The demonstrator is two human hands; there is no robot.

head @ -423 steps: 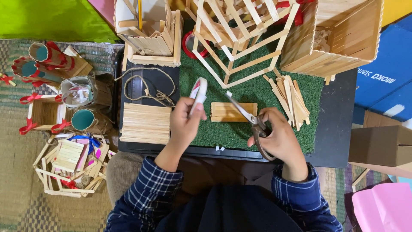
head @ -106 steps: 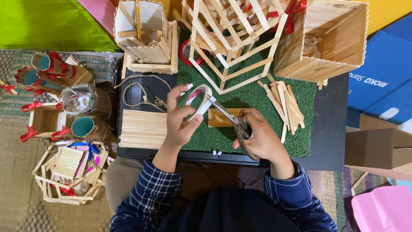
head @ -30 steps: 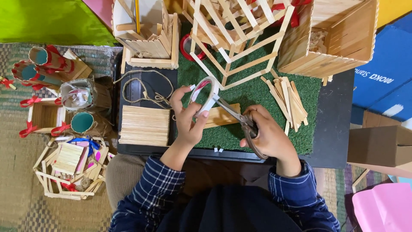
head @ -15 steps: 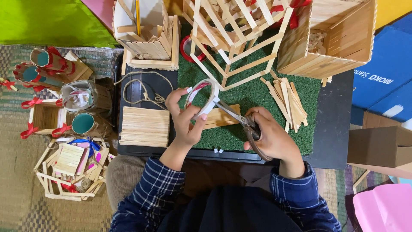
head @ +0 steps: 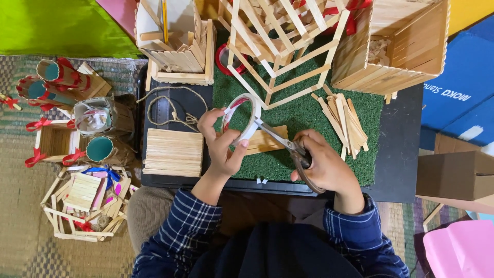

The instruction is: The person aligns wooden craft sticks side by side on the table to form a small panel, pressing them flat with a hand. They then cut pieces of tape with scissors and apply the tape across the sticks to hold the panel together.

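Scissors (head: 280, 140) now nearer tape roll (head: 242, 117), beside blue box (head: 458, 87).

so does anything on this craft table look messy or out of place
Little stands out. The loose wooden sticks right of the scissors lie in a crooked, fanned heap, unlike the neat flat panel of sticks by the left hand. Two tiny white scraps sit at the green mat's front edge.

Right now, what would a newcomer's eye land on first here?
At centre, the left hand holds up a roll of tape while the right hand brings scissors to it. Behind them, an open lattice frame of craft sticks stands on the green turf mat.
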